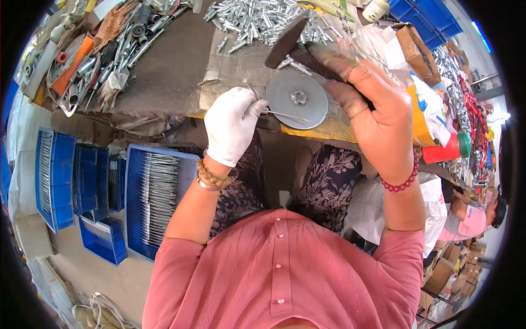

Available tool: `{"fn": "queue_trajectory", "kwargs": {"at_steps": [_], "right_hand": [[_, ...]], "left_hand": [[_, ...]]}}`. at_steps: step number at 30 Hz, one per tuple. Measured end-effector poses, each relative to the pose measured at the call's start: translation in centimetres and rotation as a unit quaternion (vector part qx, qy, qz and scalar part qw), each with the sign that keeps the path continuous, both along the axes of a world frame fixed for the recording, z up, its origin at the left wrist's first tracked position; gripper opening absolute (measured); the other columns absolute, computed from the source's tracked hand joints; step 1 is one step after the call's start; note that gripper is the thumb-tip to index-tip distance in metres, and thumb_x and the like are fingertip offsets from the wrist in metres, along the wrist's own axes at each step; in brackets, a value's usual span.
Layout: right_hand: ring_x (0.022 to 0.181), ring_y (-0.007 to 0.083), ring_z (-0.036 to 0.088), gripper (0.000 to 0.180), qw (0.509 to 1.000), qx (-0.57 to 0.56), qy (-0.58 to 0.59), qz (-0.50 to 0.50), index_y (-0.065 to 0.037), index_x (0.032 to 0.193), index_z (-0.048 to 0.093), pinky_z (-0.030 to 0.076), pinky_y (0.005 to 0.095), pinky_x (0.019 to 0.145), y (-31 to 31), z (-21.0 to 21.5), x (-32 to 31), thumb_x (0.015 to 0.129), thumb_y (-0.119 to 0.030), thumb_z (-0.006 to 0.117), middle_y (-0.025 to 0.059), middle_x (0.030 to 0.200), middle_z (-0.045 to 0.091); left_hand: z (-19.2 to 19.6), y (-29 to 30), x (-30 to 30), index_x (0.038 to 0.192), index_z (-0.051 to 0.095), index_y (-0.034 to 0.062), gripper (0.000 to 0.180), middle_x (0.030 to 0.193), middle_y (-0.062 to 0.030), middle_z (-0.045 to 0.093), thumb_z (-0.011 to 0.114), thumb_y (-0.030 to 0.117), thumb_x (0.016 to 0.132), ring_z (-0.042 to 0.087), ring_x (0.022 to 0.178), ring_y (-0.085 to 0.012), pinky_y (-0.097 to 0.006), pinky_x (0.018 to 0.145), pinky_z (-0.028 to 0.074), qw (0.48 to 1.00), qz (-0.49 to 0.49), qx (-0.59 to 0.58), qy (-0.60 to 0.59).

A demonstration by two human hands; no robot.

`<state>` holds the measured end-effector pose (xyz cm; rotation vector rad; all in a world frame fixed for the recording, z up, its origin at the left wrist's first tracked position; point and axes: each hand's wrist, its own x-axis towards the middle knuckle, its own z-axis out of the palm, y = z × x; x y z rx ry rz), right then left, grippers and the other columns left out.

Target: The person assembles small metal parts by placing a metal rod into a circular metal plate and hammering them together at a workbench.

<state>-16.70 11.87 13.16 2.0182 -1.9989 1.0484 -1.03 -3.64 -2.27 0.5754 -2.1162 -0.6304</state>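
Observation:
My left hand [231, 125], in a white glove, pinches a thin metal rod [291, 116] by one end. The rod's free length lies over the near part of a round grey metal disc [282, 90], which has a rough raised spot at its middle. My bare right hand [383, 109] grips a hammer [287, 43]. Its dark head is raised above the far left side of the disc, apart from the rod. Fingers and thumb hide part of the handle.
Loose shiny metal pins [257, 22] pile up behind the disc. Hand tools [118, 55] crowd the bench's far left. Blue bins [130, 208] of metal rods stand low at left. A red container [441, 151] with a green lid sits at right; a person [474, 219] is beyond.

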Motion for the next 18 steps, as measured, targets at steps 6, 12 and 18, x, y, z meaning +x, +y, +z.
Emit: {"fn": "queue_trajectory", "kwargs": {"at_steps": [6, 12, 18], "right_hand": [[0.084, 0.0243, 0.069, 0.029, 0.958, 0.123, -0.231, -0.116, 0.0, 0.121, 0.069, 0.055, 0.0378, 0.079, 1.3, -7.3, -2.5, 0.094, -0.011, 0.076, 0.0173, 0.096, 0.071], [0.082, 0.026, 0.067, 0.027, 0.906, 0.203, -0.31, -0.203, 0.001, 0.117, 0.068, 0.052, 0.0403, 0.077, 1.0, -8.8, -4.9, 0.096, -0.015, 0.075, 0.017, 0.093, 0.067], [0.089, 0.0344, 0.066, 0.019, 0.987, 0.056, 0.073, -0.134, -0.006, 0.105, 0.071, 0.054, 0.0437, 0.08, 0.8, -9.2, -2.9, 0.087, -0.011, 0.077, 0.0113, 0.095, 0.062]], "left_hand": [[0.7, 0.2, -0.1, 0.083, 0.068, 0.0058, 0.014, 0.081, -0.0114, 0.064, 0.078, 0.015, 0.088, 0.065, 0.079, -0.0339, -0.041, 0.072, 0.052, 0.999, -0.017, 0.032, 0.013], [0.5, 0.1, 0.3, 0.083, 0.068, 0.0034, 0.014, 0.081, -0.0135, 0.062, 0.077, 0.012, 0.089, 0.063, 0.08, -0.0351, -0.041, 0.073, 0.051, 0.999, -0.021, 0.046, 0.006], [1.0, 0.3, 0.6, 0.088, 0.071, 0.0032, 0.008, 0.082, -0.0123, 0.064, 0.076, 0.008, 0.089, 0.064, 0.081, -0.0332, -0.04, 0.074, 0.051, 0.998, -0.024, 0.061, -0.009]]}}
